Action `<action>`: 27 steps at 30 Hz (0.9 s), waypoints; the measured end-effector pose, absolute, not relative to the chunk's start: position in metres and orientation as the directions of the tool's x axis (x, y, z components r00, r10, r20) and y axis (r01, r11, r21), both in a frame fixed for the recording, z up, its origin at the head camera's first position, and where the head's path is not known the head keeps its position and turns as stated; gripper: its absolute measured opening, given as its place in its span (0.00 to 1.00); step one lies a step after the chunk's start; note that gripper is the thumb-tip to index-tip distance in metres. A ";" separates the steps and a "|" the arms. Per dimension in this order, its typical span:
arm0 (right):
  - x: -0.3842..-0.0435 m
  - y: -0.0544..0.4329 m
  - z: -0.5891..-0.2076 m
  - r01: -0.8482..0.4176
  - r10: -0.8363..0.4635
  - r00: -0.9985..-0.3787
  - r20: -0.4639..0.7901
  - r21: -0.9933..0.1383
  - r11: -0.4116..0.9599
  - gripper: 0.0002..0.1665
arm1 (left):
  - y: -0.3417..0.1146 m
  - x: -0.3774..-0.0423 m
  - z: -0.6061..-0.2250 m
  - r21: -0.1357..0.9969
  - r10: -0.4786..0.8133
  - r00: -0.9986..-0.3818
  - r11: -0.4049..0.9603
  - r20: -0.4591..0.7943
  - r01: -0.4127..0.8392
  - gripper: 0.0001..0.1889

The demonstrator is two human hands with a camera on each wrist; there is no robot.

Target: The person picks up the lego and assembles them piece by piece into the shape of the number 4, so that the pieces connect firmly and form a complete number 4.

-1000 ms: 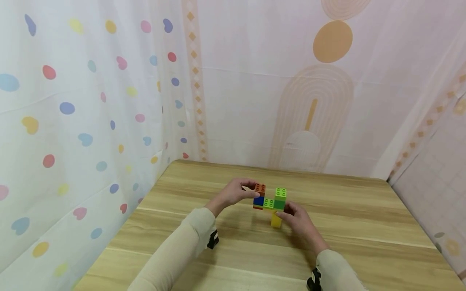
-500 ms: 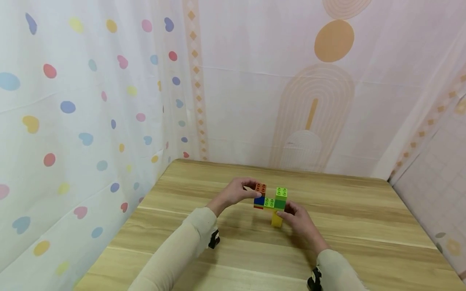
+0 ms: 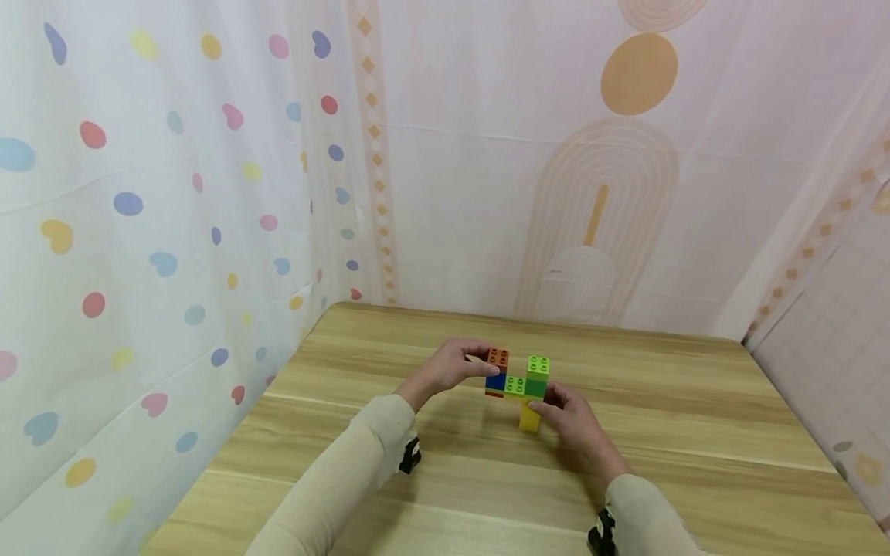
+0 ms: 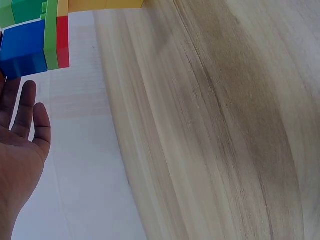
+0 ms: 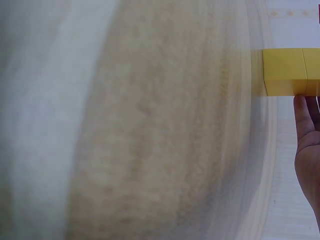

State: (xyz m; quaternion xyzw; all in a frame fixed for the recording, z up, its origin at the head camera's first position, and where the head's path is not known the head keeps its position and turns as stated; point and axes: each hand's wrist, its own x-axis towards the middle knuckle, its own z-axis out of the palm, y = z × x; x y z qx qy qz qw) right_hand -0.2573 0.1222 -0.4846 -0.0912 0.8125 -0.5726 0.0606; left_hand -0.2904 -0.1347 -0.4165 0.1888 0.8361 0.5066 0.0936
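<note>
A structure of toy building bricks stands on the wooden table, carried by a column of yellow bricks point(image 3: 529, 418). Across that column lies a light green brick point(image 3: 514, 385), with a red brick point(image 4: 62, 42) under its left end. A blue brick point(image 3: 495, 382) with a brown brick point(image 3: 497, 358) on top forms the left stack. At the right, a dark green brick point(image 3: 536, 388) bears another light green brick point(image 3: 538, 364). My left hand point(image 3: 450, 366) pinches the brown brick, thumb on the near side. My right hand point(image 3: 572, 418) holds the column near its top, some fingers hidden behind it.
The wooden table point(image 3: 334, 347) reaches back to a patterned curtain point(image 3: 459, 193). Another curtain with coloured dots point(image 3: 163, 309) hangs along the left side. Black wrist cameras point(image 3: 410, 455) sit at both sleeves.
</note>
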 end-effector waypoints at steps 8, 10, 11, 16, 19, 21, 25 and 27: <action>-0.256 0.122 -0.484 -0.087 -0.209 -0.978 0.017 -0.940 0.329 0.18 | -0.135 -0.291 -0.415 0.870 0.416 -0.909 0.434 0.037 0.234 0.22; -0.257 0.122 -0.484 -0.087 -0.211 -0.977 0.016 -0.940 0.330 0.18 | -0.135 -0.291 -0.415 0.869 0.419 -0.907 0.434 0.036 0.236 0.22; -0.257 0.122 -0.484 -0.085 -0.213 -0.977 0.014 -0.941 0.329 0.18 | -0.135 -0.291 -0.416 0.869 0.419 -0.908 0.436 0.033 0.233 0.22; -0.258 0.122 -0.485 -0.084 -0.217 -0.976 0.013 -0.942 0.324 0.18 | -0.134 -0.291 -0.416 0.872 0.420 -0.907 0.432 0.032 0.231 0.23; -0.258 0.122 -0.485 -0.084 -0.213 -0.977 0.014 -0.942 0.325 0.18 | -0.134 -0.290 -0.416 0.878 0.414 -0.910 0.423 0.032 0.223 0.24; -0.258 0.122 -0.485 -0.086 -0.213 -0.977 0.016 -0.941 0.327 0.18 | -0.133 -0.290 -0.416 0.883 0.410 -0.911 0.415 0.032 0.218 0.24; -0.258 0.122 -0.488 -0.092 -0.213 -0.977 0.021 -0.940 0.329 0.19 | -0.133 -0.289 -0.416 0.885 0.407 -0.913 0.414 0.028 0.212 0.25; -0.258 0.122 -0.488 -0.090 -0.211 -0.977 0.020 -0.941 0.327 0.19 | -0.133 -0.289 -0.416 0.884 0.410 -0.912 0.416 0.025 0.211 0.25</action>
